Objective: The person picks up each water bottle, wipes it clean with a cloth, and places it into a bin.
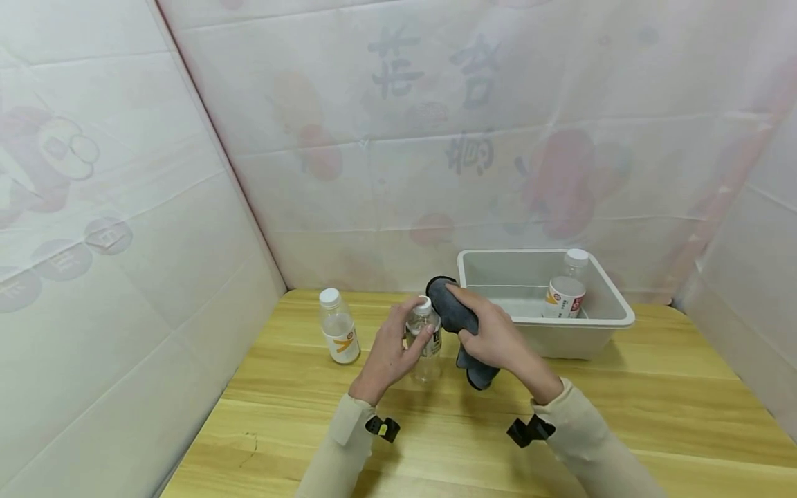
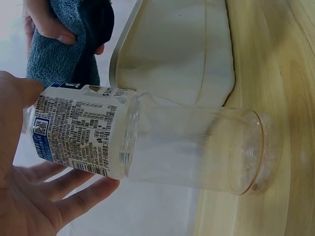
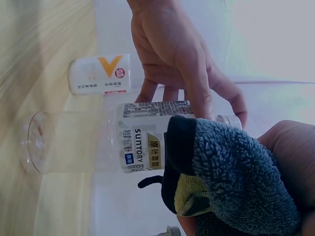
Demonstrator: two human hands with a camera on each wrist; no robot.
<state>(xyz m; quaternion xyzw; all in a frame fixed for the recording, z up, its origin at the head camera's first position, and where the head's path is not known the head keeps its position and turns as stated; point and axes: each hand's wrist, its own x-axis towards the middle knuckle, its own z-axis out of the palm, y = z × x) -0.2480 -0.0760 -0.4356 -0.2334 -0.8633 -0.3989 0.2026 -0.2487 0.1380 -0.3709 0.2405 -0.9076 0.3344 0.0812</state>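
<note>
A clear plastic bottle (image 1: pixel 428 365) with a white cap stands upright on the wooden table. My left hand (image 1: pixel 391 351) grips its upper part, thumb on the near side and index finger up by the cap. In the left wrist view the bottle's printed label (image 2: pixel 76 130) lies between thumb and fingers, over a transparent lower body. A dark grey fluffy cloth (image 1: pixel 453 311) with black edging is bunched in my right hand (image 1: pixel 495 337), just right of the bottle. Seen from the right wrist, the cloth (image 3: pixel 241 172) overlaps the label's upper end and hides part of it.
Left of my hands stands another bottle (image 1: pixel 340 339) with a white cap and an orange-marked label. A light grey plastic bin (image 1: pixel 548 339) sits at the back right, holding a similar capped bottle (image 1: pixel 565 296). White printed sheets (image 1: pixel 373 194) wall the table's back and sides.
</note>
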